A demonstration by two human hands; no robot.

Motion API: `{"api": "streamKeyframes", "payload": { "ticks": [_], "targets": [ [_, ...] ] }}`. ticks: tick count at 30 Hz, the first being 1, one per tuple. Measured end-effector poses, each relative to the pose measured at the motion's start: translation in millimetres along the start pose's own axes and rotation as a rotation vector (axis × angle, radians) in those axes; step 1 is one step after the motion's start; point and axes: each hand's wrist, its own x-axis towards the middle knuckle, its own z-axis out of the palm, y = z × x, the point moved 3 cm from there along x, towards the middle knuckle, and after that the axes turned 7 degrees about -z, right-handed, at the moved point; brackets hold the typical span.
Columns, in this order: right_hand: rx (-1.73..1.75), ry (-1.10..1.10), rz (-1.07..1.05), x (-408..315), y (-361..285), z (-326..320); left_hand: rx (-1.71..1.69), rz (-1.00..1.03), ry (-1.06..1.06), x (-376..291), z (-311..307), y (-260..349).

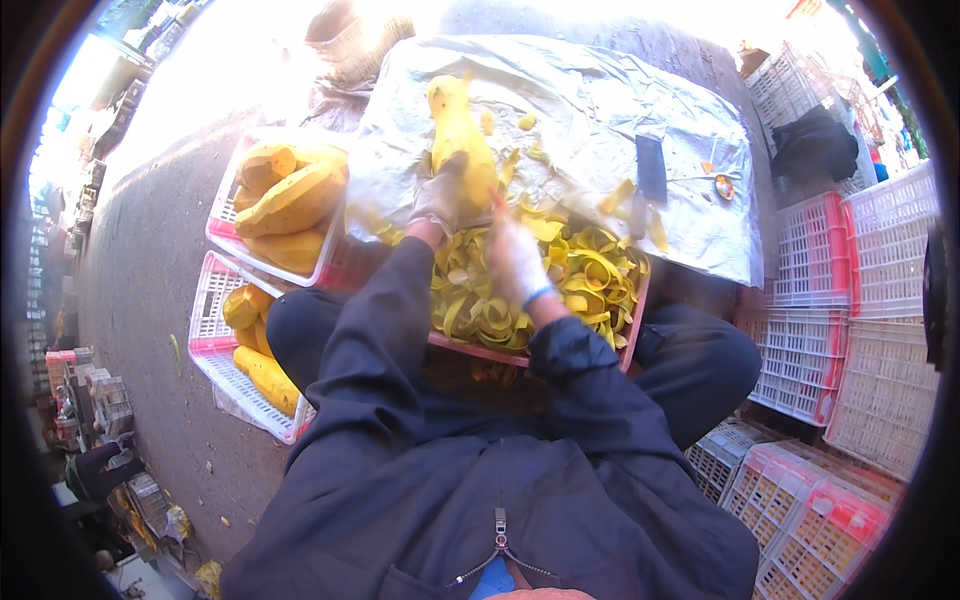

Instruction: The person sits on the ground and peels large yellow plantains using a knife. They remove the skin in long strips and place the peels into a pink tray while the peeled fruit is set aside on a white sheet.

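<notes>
A long-necked yellow squash (463, 142), its rind peeled away, stands tilted on the near edge of a sheet-covered table. My left hand (441, 191), in a dirty work glove, grips the squash from its left side. Close to its lower right is my right hand (516, 259), in a pale glove with a blue band at the wrist. Its fingers are curled and blurred, with a reddish tip beside the squash; what it holds cannot be made out. Below both hands, curled yellow-green peel strips (592, 277) fill a reddish crate (637, 319) between my knees.
A silvery sheet (585, 97) covers the table, with a dark flat block (651, 169) and peel scraps on it. Left stand an upper crate (225, 199) and a lower crate (206, 315), both holding squashes. White-and-red crates (806, 300) are stacked along the right.
</notes>
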Motion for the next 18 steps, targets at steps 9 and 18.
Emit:
{"api": "streamKeyframes", "payload": {
  "ticks": [9,18],
  "targets": [
    [0.333,0.121,0.098,51,35,0,0.000,0.024,0.031,-3,7,6],
    [0.446,0.260,-0.031,15,30,3,0.029,0.006,-0.003,2,6,3]
  ]
}}
